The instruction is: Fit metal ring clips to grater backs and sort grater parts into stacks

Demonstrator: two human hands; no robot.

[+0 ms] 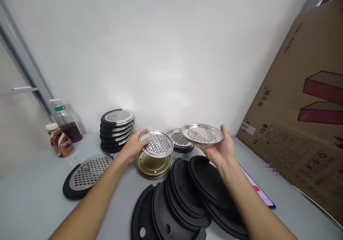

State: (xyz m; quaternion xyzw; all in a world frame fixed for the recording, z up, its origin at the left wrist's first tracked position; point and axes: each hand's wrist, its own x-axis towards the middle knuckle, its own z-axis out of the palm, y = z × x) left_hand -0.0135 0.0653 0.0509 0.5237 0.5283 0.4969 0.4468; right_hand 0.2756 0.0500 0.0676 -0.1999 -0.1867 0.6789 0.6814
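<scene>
My left hand grips the left edge of a round perforated metal disc, tilted toward me above a stack of gold-coloured metal lids. On the right, my right hand holds another round perforated metal disc, nearly level, fingers beneath it and thumb raised at its rim. Between the two hands, farther back, more perforated discs lie in a stack on the table. Below my hands several black round covers overlap in a spread pile, partly hidden by my right forearm.
A tall stack of black-rimmed perforated discs stands at the back left, with a single one lying nearer. Two bottles, one brown-labelled and one of dark liquid, are far left. A cardboard box leans at right, near a flat screen.
</scene>
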